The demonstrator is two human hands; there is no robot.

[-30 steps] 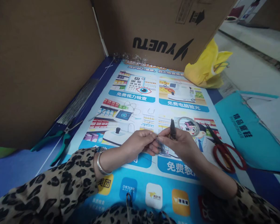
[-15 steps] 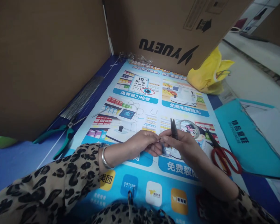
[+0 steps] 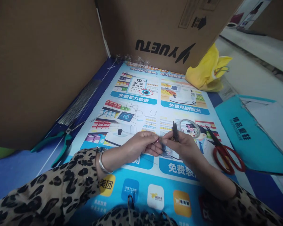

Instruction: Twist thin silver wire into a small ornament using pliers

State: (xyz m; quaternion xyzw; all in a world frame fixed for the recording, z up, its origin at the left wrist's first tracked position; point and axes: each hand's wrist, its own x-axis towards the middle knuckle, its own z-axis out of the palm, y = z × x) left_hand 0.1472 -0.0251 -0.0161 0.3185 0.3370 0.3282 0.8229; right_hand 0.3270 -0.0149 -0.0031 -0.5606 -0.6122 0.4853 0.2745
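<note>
My left hand (image 3: 145, 142) is closed in a pinch over the poster, with a thin wire (image 3: 157, 141) between thumb and fingers. Close against it, my right hand (image 3: 181, 146) pinches near the same spot and also grips a pair of pliers (image 3: 175, 131); their dark, narrow jaws point up and away, and the handles are hidden in the palm. A small reddish bit shows at the left fingertips, too small to name. Several bent wire pieces (image 3: 133, 110) lie on the poster (image 3: 143, 179) beyond my hands.
Green-handled pliers (image 3: 61, 141) and a bundle of straight wires (image 3: 79, 103) lie at left. Red-handled scissors (image 3: 227, 157) are to the right, beside a teal cardboard piece (image 3: 240, 128). A yellow bag (image 3: 204, 73) sits by the cardboard box wall (image 3: 155, 28), with wire shapes (image 3: 134, 59) along its foot.
The view has shifted slightly, so the surroundings sit a little further left. Both hands keep nearly the same pinch, with the right fingertips slightly apart from the left ones.
</note>
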